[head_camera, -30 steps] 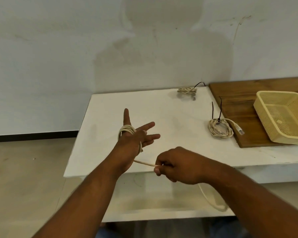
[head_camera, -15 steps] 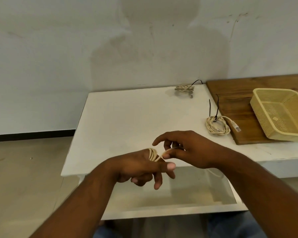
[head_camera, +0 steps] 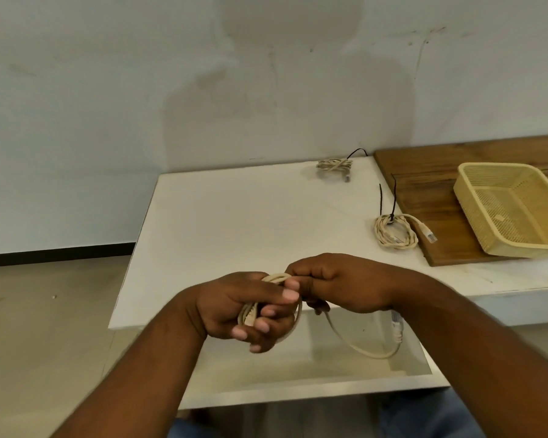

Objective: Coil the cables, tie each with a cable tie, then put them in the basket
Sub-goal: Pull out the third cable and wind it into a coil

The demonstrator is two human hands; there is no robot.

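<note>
most of coil point(head_camera: 278, 277) inside left hand point(head_camera: 234, 303)

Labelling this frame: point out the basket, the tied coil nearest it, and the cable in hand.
basket point(head_camera: 470, 213): head view, its left mesh wall.
tied coil point(head_camera: 399, 246): head view, lower strands of the loop.
held cable point(head_camera: 277, 277): head view, top of its loops.
</note>
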